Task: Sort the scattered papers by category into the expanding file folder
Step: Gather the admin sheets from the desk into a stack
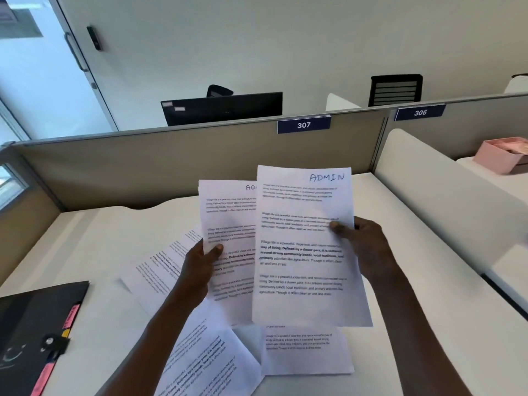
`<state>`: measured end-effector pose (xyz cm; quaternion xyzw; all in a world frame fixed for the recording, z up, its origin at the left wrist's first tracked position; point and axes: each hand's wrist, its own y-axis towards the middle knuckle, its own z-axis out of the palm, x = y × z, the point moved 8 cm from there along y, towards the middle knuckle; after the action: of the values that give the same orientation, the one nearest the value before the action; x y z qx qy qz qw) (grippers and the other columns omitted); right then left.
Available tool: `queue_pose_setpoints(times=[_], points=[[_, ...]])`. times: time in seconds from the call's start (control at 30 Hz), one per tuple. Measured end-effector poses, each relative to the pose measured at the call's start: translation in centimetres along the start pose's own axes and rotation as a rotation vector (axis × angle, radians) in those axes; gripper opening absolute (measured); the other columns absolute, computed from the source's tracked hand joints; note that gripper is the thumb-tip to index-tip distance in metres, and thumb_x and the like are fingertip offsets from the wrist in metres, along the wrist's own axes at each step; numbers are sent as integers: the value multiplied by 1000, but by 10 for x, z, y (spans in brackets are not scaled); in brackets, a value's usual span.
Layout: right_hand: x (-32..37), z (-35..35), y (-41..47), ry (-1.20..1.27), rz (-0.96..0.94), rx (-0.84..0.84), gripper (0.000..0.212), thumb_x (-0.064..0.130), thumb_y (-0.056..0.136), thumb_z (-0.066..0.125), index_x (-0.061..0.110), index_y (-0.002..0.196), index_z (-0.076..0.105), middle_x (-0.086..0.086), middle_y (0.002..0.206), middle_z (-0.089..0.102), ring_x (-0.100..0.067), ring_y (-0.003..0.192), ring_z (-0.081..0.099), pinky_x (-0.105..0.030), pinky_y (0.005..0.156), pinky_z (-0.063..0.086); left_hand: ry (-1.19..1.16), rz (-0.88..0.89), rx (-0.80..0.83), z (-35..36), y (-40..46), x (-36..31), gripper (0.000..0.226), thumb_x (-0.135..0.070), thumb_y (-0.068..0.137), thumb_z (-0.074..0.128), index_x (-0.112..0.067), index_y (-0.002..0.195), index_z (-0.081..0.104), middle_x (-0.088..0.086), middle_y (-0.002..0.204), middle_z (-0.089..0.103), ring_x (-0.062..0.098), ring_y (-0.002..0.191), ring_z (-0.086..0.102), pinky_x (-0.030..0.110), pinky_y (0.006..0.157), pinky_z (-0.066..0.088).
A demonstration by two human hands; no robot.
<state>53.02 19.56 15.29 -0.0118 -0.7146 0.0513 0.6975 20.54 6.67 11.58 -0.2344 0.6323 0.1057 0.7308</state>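
- The right hand pinches the right edge of a sheet headed "ADMIN", held upright above the counter.
- The left hand grips the left edge of a second sheet; the ADMIN sheet overlaps its right side.
- Loose papers lie fanned on the counter beneath both hands, reaching the near edge.
- The black expanding file folder lies closed at the near left, pink tabs along its right edge, apart from the papers.
- Bare counter shows far left and at right up to the white divider.
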Motion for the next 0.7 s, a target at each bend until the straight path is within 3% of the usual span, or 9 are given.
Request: queue_pose_setpoints(times=[0.1, 0.2, 0.4, 0.57, 0.7], points=[[-11, 24, -7, 42, 39, 73, 21, 15, 76, 79, 5, 93, 75, -15, 94, 75, -34, 87, 71, -49, 85, 56, -36, -36, 98, 12, -8, 0, 23, -11, 97, 57, -4, 118, 64, 22, 113, 71, 40, 99, 70, 55, 87, 56], [-26, 44, -11, 121, 111, 112, 23, 17, 76, 79, 5, 95, 75, -13, 95, 75, -38, 92, 70, -54, 88, 55, -69, -75, 175, 24, -17, 2, 30, -19, 92, 65, -4, 118, 67, 26, 115, 69, 45, 103, 67, 61, 93, 51], [-55, 63, -22, 165, 202, 146, 29, 22, 74, 81, 9, 98, 73, -8, 97, 76, -32, 92, 71, -53, 90, 54, -111, -182, 194, 28, -32, 18, 24, -6, 102, 47, -2, 116, 66, 25, 104, 72, 35, 84, 73, 43, 66, 61], [-67, 77, -37, 134, 205, 142, 37, 13, 68, 85, 13, 101, 68, -5, 96, 75, -22, 85, 71, -33, 73, 57, -92, -208, 188, 24, -45, 22, 19, 3, 94, 54, -3, 96, 72, 23, 87, 73, 32, 68, 72, 38, 56, 60], [-86, 108, -57, 258, 333, 464, 45, 29, 79, 78, 17, 121, 65, -6, 119, 69, -26, 110, 66, -46, 101, 47, -122, -227, 205, 18, -50, 27, 11, -4, 93, 57, -5, 85, 65, 16, 74, 65, 25, 58, 65, 34, 54, 56]])
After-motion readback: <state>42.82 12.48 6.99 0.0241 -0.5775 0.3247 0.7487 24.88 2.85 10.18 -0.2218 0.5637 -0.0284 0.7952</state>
